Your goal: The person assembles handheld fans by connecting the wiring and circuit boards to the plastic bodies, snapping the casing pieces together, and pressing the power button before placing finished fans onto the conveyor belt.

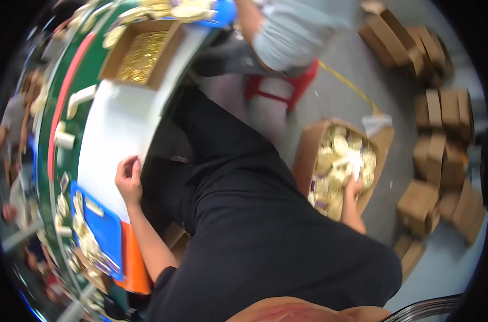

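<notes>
My left hand (128, 180) is at the edge of the white tabletop (112, 129). Its fingers are loosely curled, the thumb stands apart from them, and nothing shows between. On my right, my right hand (353, 187) reaches into an open cardboard box (309, 147) filled with cream-coloured plastic pieces (338, 161), some round and ribbed. Its fingertips are among the pieces, beside a bright, washed-out one; blur and glare hide whether they grip it. A blue tray (111, 236) with cream pieces lies beside my left forearm, over an orange surface (135, 260).
A carton of small gold-coloured parts (143, 56) stands at the table's far end. Beyond it sits a person in a light shirt (295, 37) on a red stool (295, 88). A green conveyor (67, 155) carries cream pieces along the left. Cardboard boxes (418, 201) are stacked at the right.
</notes>
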A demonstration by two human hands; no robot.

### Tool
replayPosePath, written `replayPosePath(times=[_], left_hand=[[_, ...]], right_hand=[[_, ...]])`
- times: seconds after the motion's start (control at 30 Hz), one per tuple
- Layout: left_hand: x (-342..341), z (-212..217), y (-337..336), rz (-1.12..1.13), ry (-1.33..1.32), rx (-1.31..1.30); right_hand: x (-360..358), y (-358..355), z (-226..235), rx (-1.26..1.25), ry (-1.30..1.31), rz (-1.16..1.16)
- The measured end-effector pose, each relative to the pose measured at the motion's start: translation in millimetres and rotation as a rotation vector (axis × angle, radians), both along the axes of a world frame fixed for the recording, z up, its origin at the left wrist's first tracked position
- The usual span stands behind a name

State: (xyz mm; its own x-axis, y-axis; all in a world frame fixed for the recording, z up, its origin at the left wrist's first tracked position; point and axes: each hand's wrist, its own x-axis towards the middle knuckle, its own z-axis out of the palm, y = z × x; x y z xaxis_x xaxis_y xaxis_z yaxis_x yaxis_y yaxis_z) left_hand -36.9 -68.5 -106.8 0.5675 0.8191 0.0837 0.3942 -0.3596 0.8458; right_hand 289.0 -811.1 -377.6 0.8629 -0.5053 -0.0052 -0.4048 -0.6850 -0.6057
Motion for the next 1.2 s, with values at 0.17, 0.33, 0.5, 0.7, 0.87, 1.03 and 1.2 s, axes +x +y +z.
replayPosePath(times=[0.17,0.33,0.5,0.7,0.87,1.03,1.2], left_hand=[[-41.1,-10.2,11.6,0.011,-0.027,0.064],[-19.8,-12.2,11.2,-0.023,-0.035,0.032],[-22.9,-8.6,1.8,-0.024,-0.062,0.03],[0.3,-4.1,-32.3,0.062,-0.174,-0.025],[86.2,8.4,-126.9,-0.771,-0.199,-0.967],[141.8,37.8,-133.4,-0.746,-0.558,-1.66],[114.6,91.8,-33.0,-0.429,-1.037,-1.481]], right_hand=[[58.6,34.8,64.7,0.719,-0.252,-0.069],[76.8,89.2,174.2,0.873,-0.279,0.154],[84.4,132.9,196.0,0.956,-0.319,0.274],[74.8,214.8,261.2,0.894,-0.193,0.64],[39.5,343.3,323.4,1.211,-0.164,1.009],[-4.2,492.0,367.2,1.512,0.06,1.484],[-42.3,621.3,416.7,0.905,-0.592,2.277]])
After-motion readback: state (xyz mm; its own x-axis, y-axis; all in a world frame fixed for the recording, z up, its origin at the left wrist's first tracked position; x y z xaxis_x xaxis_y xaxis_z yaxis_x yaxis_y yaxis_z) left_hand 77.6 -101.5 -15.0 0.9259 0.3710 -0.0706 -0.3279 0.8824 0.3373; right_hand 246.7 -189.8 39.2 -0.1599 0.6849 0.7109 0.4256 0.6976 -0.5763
